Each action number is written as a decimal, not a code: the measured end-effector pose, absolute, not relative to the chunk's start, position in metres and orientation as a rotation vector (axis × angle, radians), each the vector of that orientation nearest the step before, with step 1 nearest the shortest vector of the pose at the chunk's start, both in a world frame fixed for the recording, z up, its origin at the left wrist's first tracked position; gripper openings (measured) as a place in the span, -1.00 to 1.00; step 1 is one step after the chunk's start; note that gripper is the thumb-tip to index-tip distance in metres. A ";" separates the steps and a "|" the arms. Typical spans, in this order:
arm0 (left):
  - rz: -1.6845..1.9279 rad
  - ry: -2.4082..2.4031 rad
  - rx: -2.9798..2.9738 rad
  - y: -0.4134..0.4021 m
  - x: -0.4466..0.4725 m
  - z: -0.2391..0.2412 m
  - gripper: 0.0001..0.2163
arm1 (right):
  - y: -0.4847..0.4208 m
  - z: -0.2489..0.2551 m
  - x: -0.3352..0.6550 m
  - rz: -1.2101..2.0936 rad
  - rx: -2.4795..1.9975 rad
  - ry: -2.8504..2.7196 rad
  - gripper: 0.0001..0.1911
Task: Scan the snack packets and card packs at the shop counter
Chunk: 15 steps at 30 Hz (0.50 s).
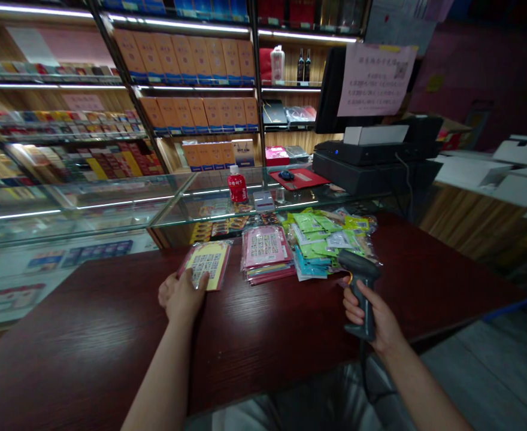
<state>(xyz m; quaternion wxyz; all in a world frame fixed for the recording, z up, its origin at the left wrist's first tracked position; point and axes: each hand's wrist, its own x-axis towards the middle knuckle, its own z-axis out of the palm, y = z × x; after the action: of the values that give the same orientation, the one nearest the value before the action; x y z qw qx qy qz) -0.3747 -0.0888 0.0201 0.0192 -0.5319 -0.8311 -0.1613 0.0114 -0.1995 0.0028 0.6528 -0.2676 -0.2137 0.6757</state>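
My right hand (pixel 375 314) is wrapped round the grip of a dark barcode scanner (pixel 360 266), its head raised above the table and its cable hanging down. At the left, my left hand (pixel 185 293) grips the near left edge of a plastic-wrapped yellow and pink packet (pixel 214 257) printed with rows of small dark marks. The thumb lies on top and the other fingers curl at the side. Between the hands stands a stack of similar pink packets (pixel 266 248). Just beyond the scanner lies a pile of green and blue sachets (pixel 315 233).
Both hands are over a dark red-brown table (pixel 263 347). A glass counter (pixel 169 200) borders it at the back, bearing a red bottle (pixel 237 185), a mouse (pixel 286 175) on a red mat, and a cash register with monitor (pixel 329 90). Stocked shelves (pixel 191 87) line the wall.
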 end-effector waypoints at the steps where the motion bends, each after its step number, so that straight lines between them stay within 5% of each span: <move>1: -0.494 -2.587 -1.650 -0.090 -0.374 0.021 -0.39 | -0.199 0.003 0.011 1.535 -0.606 -0.481 -0.80; 15: -0.472 -2.625 -1.685 -0.100 -0.371 0.026 -0.38 | -0.200 0.001 0.006 1.513 -0.667 -0.388 -0.75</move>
<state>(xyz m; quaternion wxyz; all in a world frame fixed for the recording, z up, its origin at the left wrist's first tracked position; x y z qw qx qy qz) -0.3708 -0.1004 0.0256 -0.0069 -0.5341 -0.8320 -0.1497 0.0055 -0.2004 0.0010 0.6605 -0.2946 -0.1717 0.6689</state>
